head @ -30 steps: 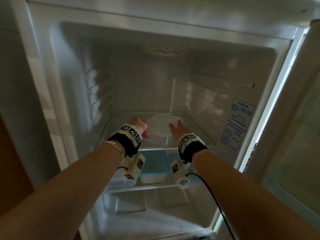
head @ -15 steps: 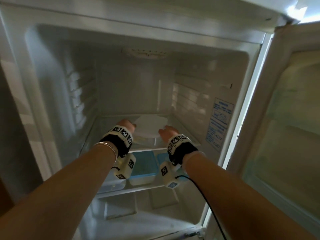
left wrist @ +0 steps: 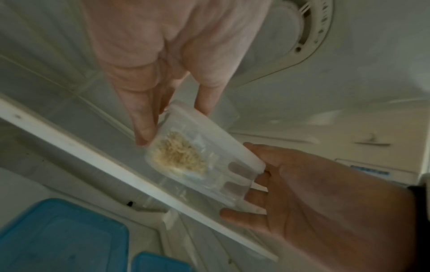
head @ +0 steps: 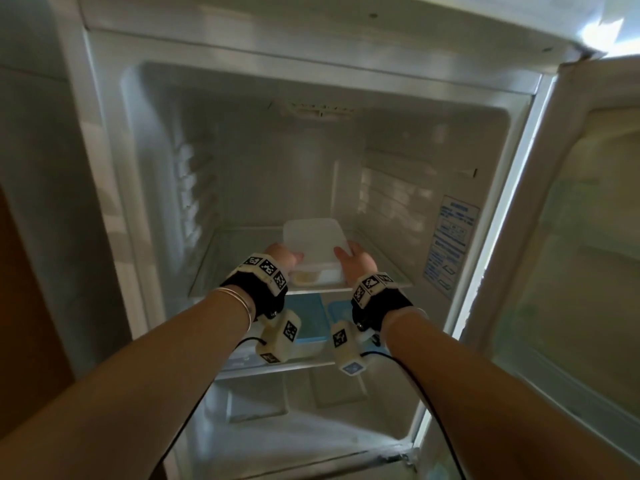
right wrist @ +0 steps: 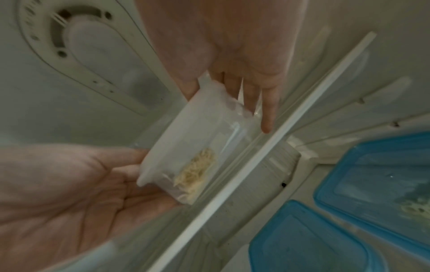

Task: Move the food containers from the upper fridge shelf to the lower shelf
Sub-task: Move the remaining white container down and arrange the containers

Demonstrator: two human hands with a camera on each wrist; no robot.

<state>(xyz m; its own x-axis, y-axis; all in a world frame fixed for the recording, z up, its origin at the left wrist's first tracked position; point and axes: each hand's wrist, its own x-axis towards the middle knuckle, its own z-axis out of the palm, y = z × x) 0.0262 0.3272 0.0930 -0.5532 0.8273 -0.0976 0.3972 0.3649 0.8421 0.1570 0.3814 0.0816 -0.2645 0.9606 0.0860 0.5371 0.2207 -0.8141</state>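
Pickup step, head view: your left hand (head: 282, 258) and right hand (head: 355, 263) clamp the tub (head: 313, 249) at the front of the upper shelf (head: 394, 284). Next, I'd judge: lift it clear, lower it beside the blue-lidded tubs (head: 306, 318).

Left wrist: fingers (left wrist: 144, 125) curled on the tub's end; clear soft-cornered plastic, pale shredded food inside.

Right wrist: thumb on the frosted lid (right wrist: 186, 128), fingers along the side.
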